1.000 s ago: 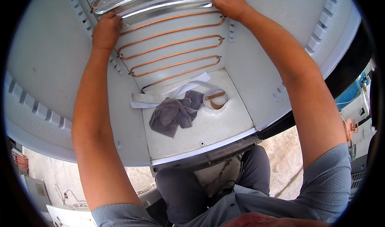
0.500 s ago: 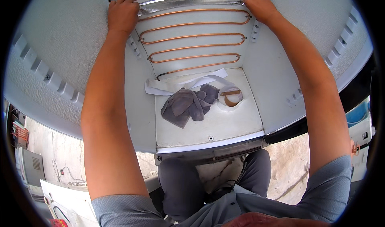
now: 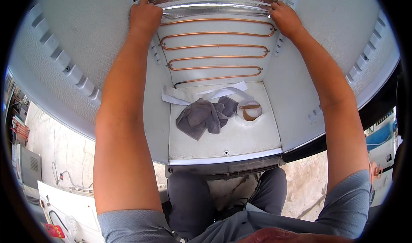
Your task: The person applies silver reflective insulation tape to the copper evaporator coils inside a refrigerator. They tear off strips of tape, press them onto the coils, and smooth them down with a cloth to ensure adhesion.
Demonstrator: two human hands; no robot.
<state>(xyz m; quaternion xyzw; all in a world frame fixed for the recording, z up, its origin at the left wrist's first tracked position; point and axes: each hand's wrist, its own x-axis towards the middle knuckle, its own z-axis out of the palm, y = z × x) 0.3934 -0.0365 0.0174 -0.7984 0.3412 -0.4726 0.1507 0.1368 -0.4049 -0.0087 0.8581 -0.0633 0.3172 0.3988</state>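
Silver foil tape (image 3: pixel 219 8) runs in strips across the upper back wall inside a white refrigerator cabinet, over the upper copper tubing. At the lowest strip's left end is my left hand (image 3: pixel 146 18), its fingers curled in. My right hand (image 3: pixel 285 18) pinches the same strip's right end, thumb and fingers together. Below the foil, bare copper tubing (image 3: pixel 214 48) snakes back and forth, held by small clips. A crumpled grey cloth (image 3: pixel 197 116) lies on the cabinet floor. Beside it sits a roll of white tape (image 3: pixel 249 112), and a white strip (image 3: pixel 178 96) stretches behind the cloth.
Notched shelf supports (image 3: pixel 68 67) line the cabinet's side walls. A small drain hole (image 3: pixel 226 152) marks the cabinet floor near its front edge. Outside at lower left stand a white panel (image 3: pixel 64 204) and a grey appliance (image 3: pixel 29 166) on a cracked concrete floor.
The whole view has shifted slightly, so the cabinet and both hands appear a little farther right and lower. Both hands stay at the ends of the foil strip.
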